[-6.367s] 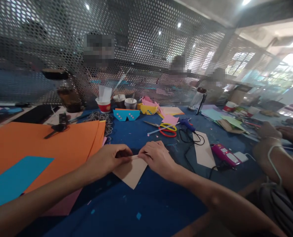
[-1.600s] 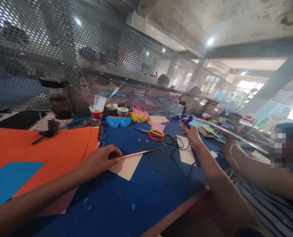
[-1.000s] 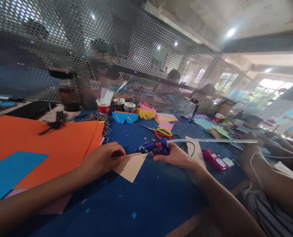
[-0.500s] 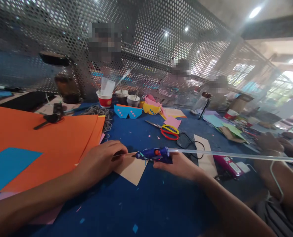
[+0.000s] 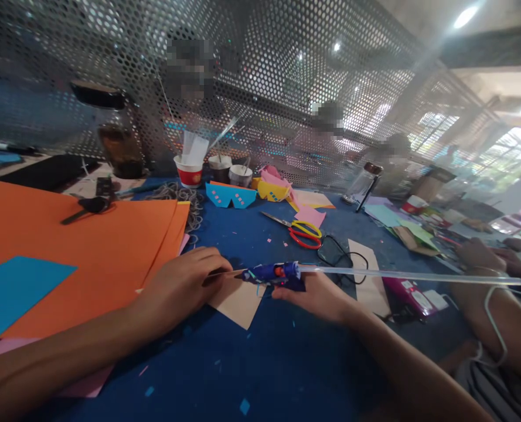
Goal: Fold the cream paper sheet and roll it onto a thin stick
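Observation:
My right hand (image 5: 324,298) is wrapped round the handle of a dark blue hot glue gun (image 5: 266,273). A long clear glue stick (image 5: 401,274) runs out of its back toward the right. The gun's nozzle points left, close to my left hand (image 5: 194,278). My left hand is closed, thumb and fingers pinching a thin tan piece of paper by its edge. The nozzle is at that edge; whether it touches cannot be made out. Below it, a tan paper (image 5: 242,305) lies on the blue table (image 5: 313,357). Part of the held piece is hidden behind my fingers.
Scissors (image 5: 305,233), paper glasses (image 5: 230,196) and paper cups (image 5: 190,172) stand or lie beyond my hands. Orange sheets (image 5: 88,240) cover the left side. A black cable (image 5: 340,258) lies behind the glue stick. At right is another person's arm (image 5: 480,299).
The view has shifted slightly, so the table things sit a little to the right. Both hands keep their holds; the tan edge between my left fingers shows more at the nozzle.

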### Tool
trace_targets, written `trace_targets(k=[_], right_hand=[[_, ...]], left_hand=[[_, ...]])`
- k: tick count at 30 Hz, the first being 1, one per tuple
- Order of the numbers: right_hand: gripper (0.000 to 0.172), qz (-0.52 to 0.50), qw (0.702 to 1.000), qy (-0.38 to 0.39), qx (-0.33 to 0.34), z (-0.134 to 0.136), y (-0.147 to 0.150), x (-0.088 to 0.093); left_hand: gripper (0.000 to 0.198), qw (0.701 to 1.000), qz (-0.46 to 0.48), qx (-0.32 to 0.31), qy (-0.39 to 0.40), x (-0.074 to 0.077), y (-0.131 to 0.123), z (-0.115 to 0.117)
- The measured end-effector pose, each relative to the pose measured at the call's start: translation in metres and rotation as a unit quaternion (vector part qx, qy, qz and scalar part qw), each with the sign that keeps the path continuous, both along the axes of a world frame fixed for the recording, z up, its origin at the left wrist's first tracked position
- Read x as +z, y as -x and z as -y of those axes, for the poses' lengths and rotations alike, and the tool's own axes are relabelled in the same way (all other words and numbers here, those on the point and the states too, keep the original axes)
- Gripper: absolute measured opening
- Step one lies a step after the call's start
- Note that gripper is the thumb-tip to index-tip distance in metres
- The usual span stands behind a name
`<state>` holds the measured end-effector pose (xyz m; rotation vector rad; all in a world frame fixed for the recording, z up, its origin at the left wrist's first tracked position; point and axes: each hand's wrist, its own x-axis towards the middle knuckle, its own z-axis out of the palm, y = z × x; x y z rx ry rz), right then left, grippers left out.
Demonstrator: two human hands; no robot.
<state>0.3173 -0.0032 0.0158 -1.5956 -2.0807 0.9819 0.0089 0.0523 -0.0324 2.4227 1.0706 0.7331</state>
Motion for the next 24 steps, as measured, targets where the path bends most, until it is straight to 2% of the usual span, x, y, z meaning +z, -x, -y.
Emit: trace_targets(k=[8, 24], right_hand=[[0.04, 0.039, 0.999, -0.003, 0.002, -0.0001, -0.0006, 0.0013], [0.042, 0.065, 0.998, -0.021, 0.002, -0.001, -0.0035, 0.0014]], left_hand=[[0.024, 1.0, -0.004, -0.001, 0.001, 0.0039, -0.0008, 0.0008], [0.021, 1.0, 0.002, -0.002, -0.012, -0.0005, 0.0, -0.0005]])
